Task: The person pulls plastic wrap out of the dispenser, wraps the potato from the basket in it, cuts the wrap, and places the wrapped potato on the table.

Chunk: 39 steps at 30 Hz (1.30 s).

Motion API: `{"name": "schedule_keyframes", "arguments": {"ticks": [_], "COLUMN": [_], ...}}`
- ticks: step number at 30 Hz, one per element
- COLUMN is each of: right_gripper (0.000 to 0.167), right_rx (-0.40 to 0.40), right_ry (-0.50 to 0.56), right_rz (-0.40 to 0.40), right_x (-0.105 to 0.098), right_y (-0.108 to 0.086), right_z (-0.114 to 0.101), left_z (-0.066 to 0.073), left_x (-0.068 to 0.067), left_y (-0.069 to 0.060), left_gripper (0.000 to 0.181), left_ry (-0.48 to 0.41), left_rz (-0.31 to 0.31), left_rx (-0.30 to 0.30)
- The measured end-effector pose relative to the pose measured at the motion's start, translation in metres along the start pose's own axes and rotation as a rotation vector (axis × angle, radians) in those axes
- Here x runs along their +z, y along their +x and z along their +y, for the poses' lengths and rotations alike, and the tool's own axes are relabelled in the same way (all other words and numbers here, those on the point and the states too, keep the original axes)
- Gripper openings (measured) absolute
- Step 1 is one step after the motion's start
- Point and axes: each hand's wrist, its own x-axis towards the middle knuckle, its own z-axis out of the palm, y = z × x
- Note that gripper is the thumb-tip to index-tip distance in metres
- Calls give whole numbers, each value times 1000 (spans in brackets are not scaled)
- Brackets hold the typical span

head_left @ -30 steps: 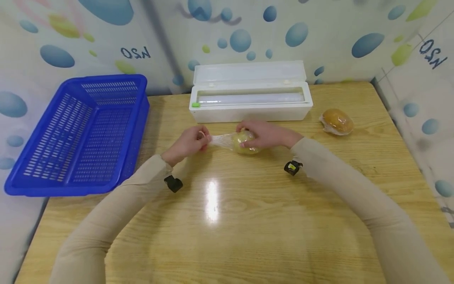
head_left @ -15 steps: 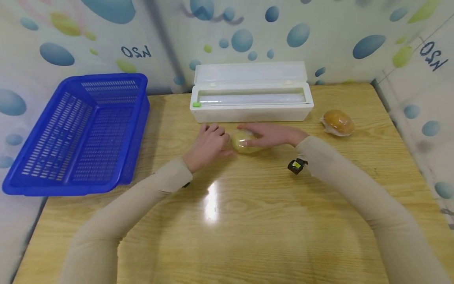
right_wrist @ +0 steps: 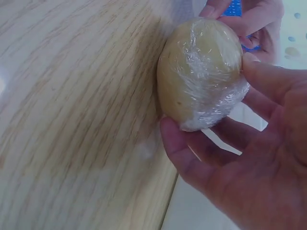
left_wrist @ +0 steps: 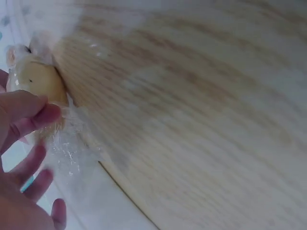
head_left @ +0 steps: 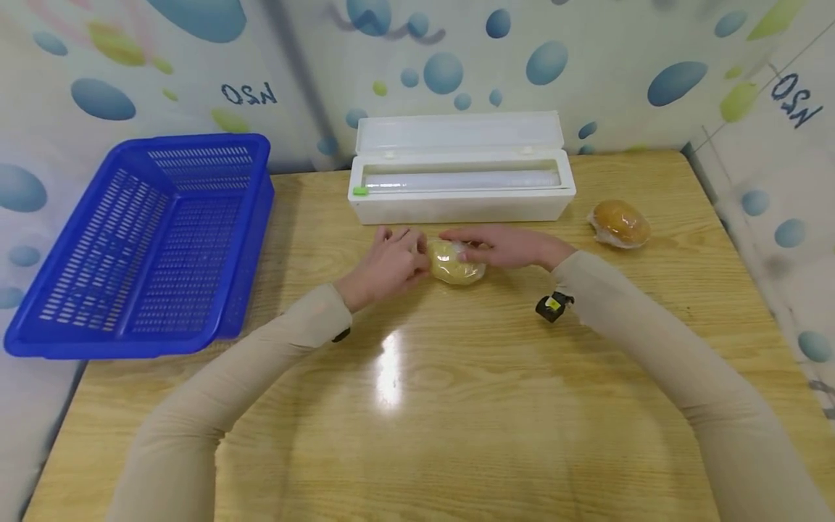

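Observation:
A yellowish potato wrapped in clear plastic wrap lies on the wooden table, between the two hands. My right hand holds it from the right; in the right wrist view the thumb and fingers curl round the wrapped potato. At its left end is my left hand, whose thumb and forefinger pinch the plastic wrap close against the potato in the left wrist view. The other left fingers are spread apart. Part of the potato is hidden behind the fingers in each view.
Behind the hands stands a white plastic-wrap dispenser, lid up, with a roll inside. A wrapped golden-brown bun-like item lies to the right. A blue plastic basket stands at the left, and a patterned wall rises behind the table.
My left hand has let go of the stretched, twisted tail of wrap and moved right, up against the potato's end. The right hand has stayed at the potato, shifting slightly right.

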Motion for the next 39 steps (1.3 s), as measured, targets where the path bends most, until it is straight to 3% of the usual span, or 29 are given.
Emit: {"name": "schedule_keyframes", "arguments": {"ticks": [5,10,14,18,23,28,31,34,39], "right_gripper": [61,99,91,74,64,67,74,65,38], "right_rx": [-50,-59,-89,-121,-193,-213,-189,-228,-445], "right_ry": [-57,-240,-365,-330,-245,-204,-213,-390,-922], "right_rz": [67,151,189,240,236,217,252,329,497], "right_x": [4,18,27,27,24,23,26,31,37], "right_y": [-3,-10,-10,-9,-9,-11,-15,-20,-22], "right_z": [-3,-9,-11,-3,10,13,12,9,4], "left_z": [-2,-5,-5,-5,-6,-6,-5,-4,-4], "left_x": [4,3,-1,-3,0,1,-1,-3,-5], "left_y": [-1,2,4,6,7,8,10,11,13], "left_gripper": [7,9,12,9,9,10,9,13,18], "left_ry": [-29,-83,-88,-87,-108,-103,-106,-116,-120], "left_rz": [9,-39,-62,-96,-121,-117,-119,-128,-144], "left_rx": [5,-1,-3,0,-16,-8,-9,-11,-28]}}
